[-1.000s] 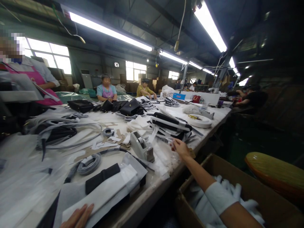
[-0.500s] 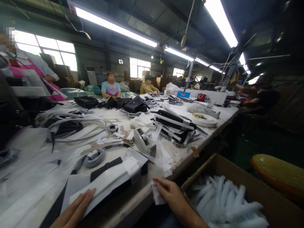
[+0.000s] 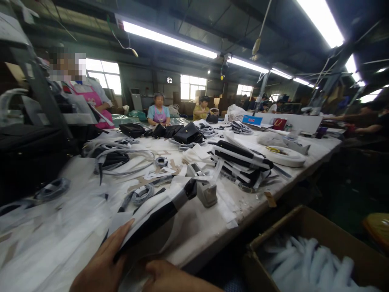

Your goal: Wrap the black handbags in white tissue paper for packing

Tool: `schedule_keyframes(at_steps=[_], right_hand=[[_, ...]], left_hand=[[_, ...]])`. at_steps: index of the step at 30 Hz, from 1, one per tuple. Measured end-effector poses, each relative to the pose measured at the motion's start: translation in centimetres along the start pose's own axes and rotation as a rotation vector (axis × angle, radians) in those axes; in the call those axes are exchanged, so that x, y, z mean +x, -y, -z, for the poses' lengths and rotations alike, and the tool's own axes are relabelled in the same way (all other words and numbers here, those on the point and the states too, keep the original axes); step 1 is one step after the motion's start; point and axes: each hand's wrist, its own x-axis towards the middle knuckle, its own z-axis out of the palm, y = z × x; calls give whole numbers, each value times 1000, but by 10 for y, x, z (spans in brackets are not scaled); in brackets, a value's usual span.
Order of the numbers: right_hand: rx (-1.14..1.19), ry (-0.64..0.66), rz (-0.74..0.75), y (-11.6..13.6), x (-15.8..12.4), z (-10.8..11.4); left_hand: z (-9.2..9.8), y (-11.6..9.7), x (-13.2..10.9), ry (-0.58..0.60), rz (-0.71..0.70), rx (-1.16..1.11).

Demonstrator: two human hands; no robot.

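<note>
A flat black bag (image 3: 161,217), partly wrapped in white paper (image 3: 148,215), lies tilted at the table's near edge. My left hand (image 3: 105,259) grips its near end, with the fingers along the top and the thumb below. Low in the view, my right hand (image 3: 170,275) is closed beside the bag's underside, next to a thin pale sheet; its fingertips are hidden. Just past the bag's far end stands a grey tape dispenser (image 3: 206,192). Behind the bag lies a coiled grey strap (image 3: 142,194) in wrapping.
At my right is a cardboard box (image 3: 258,243) of white foam tubes (image 3: 316,259). Wrapped black pieces (image 3: 243,160) are stacked on the table, near a white tape roll (image 3: 285,157). Black bags (image 3: 188,134) stand farther back. Co-workers (image 3: 158,113) are across the table.
The bag's near side has been lifted and tilted, showing its black edge. My right hand has moved left to the bag; the small white piece it held is no longer visible. The view has turned left.
</note>
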Motion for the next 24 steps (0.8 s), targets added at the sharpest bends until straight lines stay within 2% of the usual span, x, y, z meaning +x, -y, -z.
schedule_keyframes(at_steps=[3,5,7,10,13,15,17,19,21,24], right_hand=[[50,18,-62,12,11,-6],[-54,-16,-75,21,3,-5],[-351,-157,0,30,-13,2],[-740,-449,164,36,-38,21],[-855,-629,271,29,-46,47],[-928,-684,244,19,-40,64],[-992,-653,157,9,-24,75],[-1029,-571,132,6,0,83],[-1019,-450,235,12,29,87],[-930,-280,434,33,69,93]], left_hand=[[11,-10,2,-13,29,17],[11,-13,1,-33,32,10],[8,-13,-1,-54,16,-16],[6,-12,-3,-73,-10,-54],[7,-11,-2,-77,11,-54],[9,-9,0,-81,46,-52],[11,-5,2,-87,71,-61],[10,1,3,-107,84,-67],[9,6,3,-116,100,-68],[8,11,3,-100,135,-72]])
